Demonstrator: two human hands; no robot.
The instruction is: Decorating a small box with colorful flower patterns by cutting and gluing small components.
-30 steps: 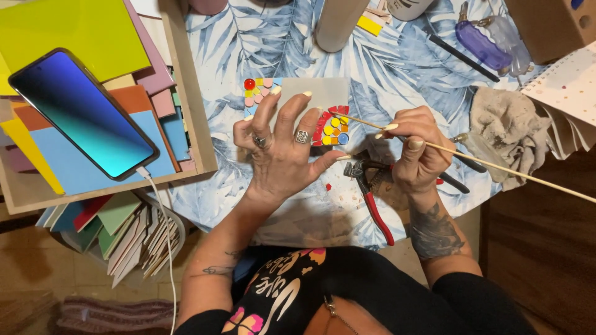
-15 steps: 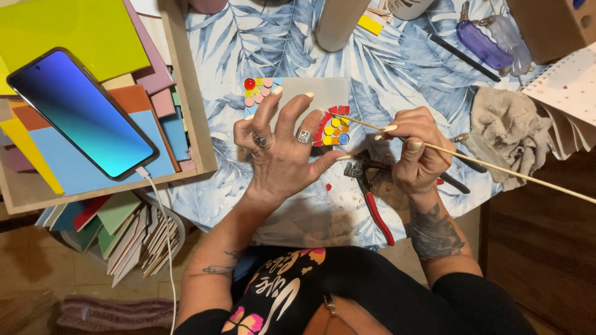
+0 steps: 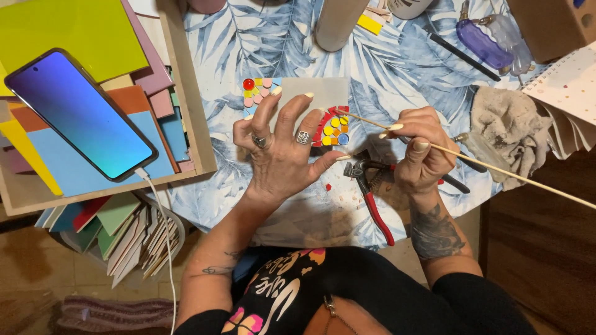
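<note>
A square pale mosaic tile (image 3: 323,93) lies on the leaf-patterned tablecloth, with small coloured pieces at its upper-left corner and a red, yellow and blue cluster (image 3: 333,128) on its right side. My left hand (image 3: 282,149) rests spread flat on the tile, fingers apart, holding it down. My right hand (image 3: 419,152) pinches a long thin wooden stick (image 3: 496,170), and the stick's tip touches the cluster near its top edge. Red-handled nippers (image 3: 372,198) lie between my hands.
A wooden tray (image 3: 198,142) on the left holds coloured sheets and a phone (image 3: 81,115) with a cable. A beige rag (image 3: 509,127), a cylinder (image 3: 338,22), a purple tool (image 3: 487,43) and a spiral notebook (image 3: 568,87) sit at the back right. Stacked tiles (image 3: 124,232) lie below the tray.
My left hand has slid slightly up over the tile. The stick's tip stays at the coloured cluster with only a small shift of my right hand.
</note>
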